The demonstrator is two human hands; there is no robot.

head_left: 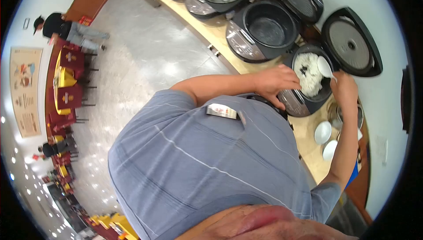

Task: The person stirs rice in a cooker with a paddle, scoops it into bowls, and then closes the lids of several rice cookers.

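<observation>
- Taking the pot as our clock centre, we see white rice [312,86] filling much of the rice cooker [294,103], between two and three o'clock in the view.
- The white scoop [324,67] lies at the rice's one-to-two o'clock edge, close to the pot wall; we judge that a quick lift there could flick grains onto the counter [306,141].
- The open lid [351,44] stands between one and two o'clock; our right wrist could knock it if the arm swings up carelessly.
- If our left hand [274,82] lets the cooker slide, a hard push of the scoop could turn it, perhaps towards the white bowl [323,132] near half past five.
- Our right hand [346,89], at three o'clock, has its fingers closed around the scoop's handle.
- Our left hand, at nine o'clock, has loosely curved fingers with the thumb spread well apart, touching the cooker's front edge; how firmly it presses, we cannot tell.
</observation>
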